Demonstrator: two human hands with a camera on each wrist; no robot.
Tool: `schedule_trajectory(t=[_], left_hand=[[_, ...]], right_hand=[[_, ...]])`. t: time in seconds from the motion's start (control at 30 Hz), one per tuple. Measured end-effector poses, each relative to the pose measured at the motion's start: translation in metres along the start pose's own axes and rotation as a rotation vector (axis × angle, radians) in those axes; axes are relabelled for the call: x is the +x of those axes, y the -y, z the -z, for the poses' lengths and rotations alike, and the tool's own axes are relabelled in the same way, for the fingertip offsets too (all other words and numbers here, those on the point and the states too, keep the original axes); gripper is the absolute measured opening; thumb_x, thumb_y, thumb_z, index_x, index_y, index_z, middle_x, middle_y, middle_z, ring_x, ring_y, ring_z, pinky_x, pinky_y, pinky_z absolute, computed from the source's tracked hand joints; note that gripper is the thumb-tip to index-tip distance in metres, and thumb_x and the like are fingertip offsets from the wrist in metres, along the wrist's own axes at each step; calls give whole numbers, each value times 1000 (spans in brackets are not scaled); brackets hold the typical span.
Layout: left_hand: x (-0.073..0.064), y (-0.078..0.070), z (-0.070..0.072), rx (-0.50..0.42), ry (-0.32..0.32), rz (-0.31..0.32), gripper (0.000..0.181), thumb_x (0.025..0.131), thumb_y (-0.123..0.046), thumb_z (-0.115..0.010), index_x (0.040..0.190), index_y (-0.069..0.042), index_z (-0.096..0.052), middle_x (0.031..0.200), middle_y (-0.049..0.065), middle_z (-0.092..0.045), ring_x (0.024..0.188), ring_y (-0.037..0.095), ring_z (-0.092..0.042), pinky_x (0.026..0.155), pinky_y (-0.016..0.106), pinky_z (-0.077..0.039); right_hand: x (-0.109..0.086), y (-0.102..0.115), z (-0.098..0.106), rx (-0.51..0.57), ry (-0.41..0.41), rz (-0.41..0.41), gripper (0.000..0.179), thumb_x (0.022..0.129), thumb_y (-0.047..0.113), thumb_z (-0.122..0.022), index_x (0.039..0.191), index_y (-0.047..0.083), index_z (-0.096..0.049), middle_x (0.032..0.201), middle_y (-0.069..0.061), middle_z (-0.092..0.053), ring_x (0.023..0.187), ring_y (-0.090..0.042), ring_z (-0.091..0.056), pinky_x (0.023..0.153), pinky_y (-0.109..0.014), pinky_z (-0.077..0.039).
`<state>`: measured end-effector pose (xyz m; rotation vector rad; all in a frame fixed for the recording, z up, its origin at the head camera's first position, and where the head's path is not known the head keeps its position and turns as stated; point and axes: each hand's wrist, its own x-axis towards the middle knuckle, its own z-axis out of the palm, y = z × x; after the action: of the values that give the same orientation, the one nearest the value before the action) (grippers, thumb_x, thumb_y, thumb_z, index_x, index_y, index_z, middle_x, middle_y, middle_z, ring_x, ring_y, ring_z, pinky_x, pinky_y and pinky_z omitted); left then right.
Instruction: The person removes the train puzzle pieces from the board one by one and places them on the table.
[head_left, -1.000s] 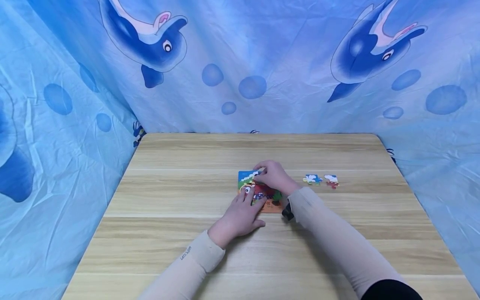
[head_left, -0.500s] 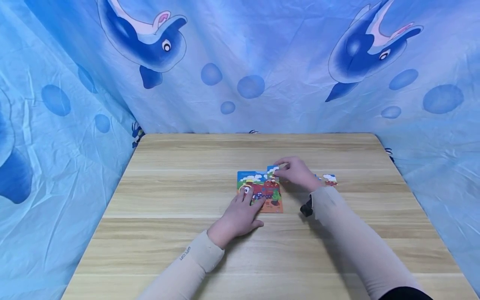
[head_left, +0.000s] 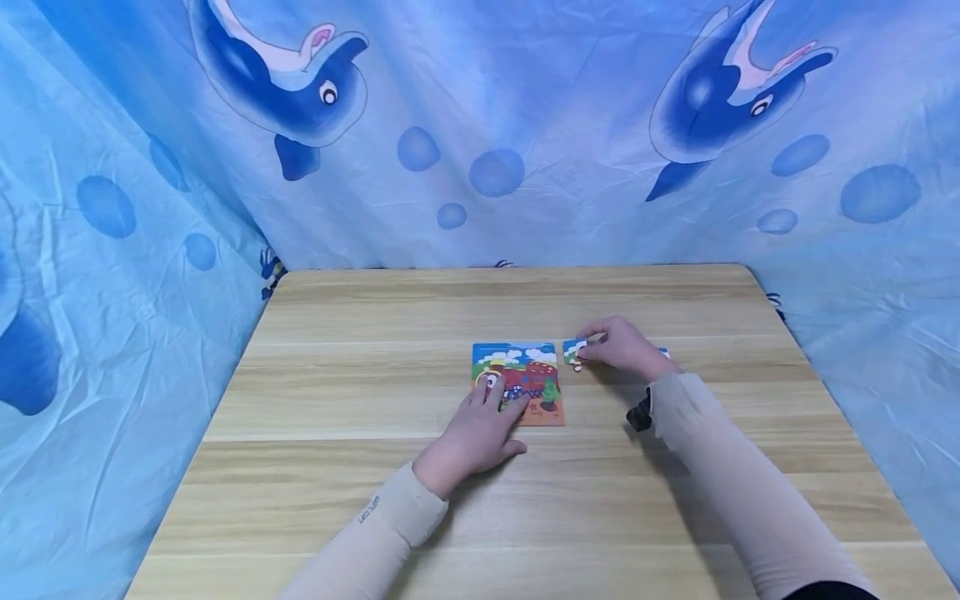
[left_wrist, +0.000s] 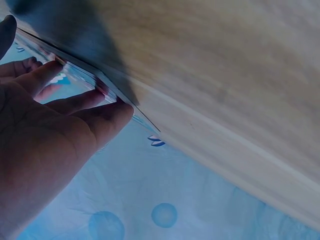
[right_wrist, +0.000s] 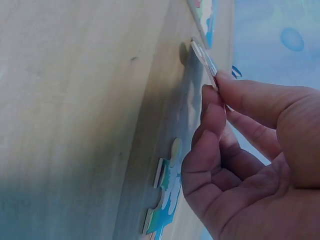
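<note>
A jigsaw puzzle (head_left: 542,367) with a red train, clouds and a tree lies mid-table in the head view. My left hand (head_left: 480,427) rests on its lower left part with fingers spread. In the left wrist view, the fingertips of that hand (left_wrist: 65,107) touch the puzzle's surface. Just right of the puzzle, my right hand (head_left: 624,346) pinches a jigsaw piece (head_left: 573,353) printed with sky and cloud. The right wrist view shows this piece (right_wrist: 205,61) tilted between thumb and fingers, above the tabletop. Loose jigsaw pieces (right_wrist: 171,187) lie beneath the right hand, mostly hidden in the head view.
The light wooden table (head_left: 337,392) reaches back to a blue curtain (head_left: 480,225) with dolphins and bubbles. A dark wrist device (head_left: 640,412) sits under the right sleeve (head_left: 727,475).
The right hand has moved right from the puzzle's top edge, carrying the pinched piece off the picture. The left hand has stayed on the puzzle. The loose pieces are now largely covered.
</note>
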<state>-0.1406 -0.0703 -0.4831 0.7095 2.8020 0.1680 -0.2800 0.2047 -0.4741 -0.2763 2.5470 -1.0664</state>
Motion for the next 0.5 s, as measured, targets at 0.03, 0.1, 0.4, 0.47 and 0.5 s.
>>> schedule_trajectory(t=[0.03, 0.1, 0.4, 0.47, 0.5], left_hand=[[0, 0, 0, 3, -1, -1, 76, 97, -57, -61, 160, -23, -37, 163, 25, -22, 147, 49, -18, 116, 55, -27], [0, 0, 0, 5, -6, -7, 75, 97, -57, -61, 160, -22, -38, 162, 25, -23, 147, 50, -18, 116, 55, -27], [0, 2, -1, 9, -23, -9, 74, 97, -58, -61, 159, -23, -39, 162, 24, -24, 147, 49, -19, 115, 55, -28], [-1, 2, -2, 8, -23, -8, 74, 97, -58, -61, 159, -23, -40, 162, 24, -24, 147, 49, -19, 115, 54, -28], [0, 2, -2, 8, -21, -8, 74, 97, -58, -61, 159, -23, -40, 163, 24, -24, 147, 49, -19, 115, 54, -28]], right_hand=[[0, -1, 0, -7, -2, -3, 26, 95, 19, -75, 118, 8, -74, 104, -8, -71, 82, -22, -61, 70, -35, -50], [0, -1, -1, -31, -4, 1, 26, 95, 18, -74, 118, 7, -73, 107, -9, -71, 83, -22, -61, 71, -36, -50], [2, 1, -2, -89, 1, -17, 29, 94, 17, -75, 120, 6, -73, 119, -14, -66, 88, -24, -60, 72, -37, -51], [2, 2, -4, -105, -7, -22, 30, 94, 17, -75, 121, 5, -73, 125, -16, -64, 94, -26, -60, 76, -39, -51], [3, 2, -5, -115, -14, -24, 31, 93, 18, -75, 122, 5, -73, 128, -17, -62, 97, -27, -60, 78, -40, -50]])
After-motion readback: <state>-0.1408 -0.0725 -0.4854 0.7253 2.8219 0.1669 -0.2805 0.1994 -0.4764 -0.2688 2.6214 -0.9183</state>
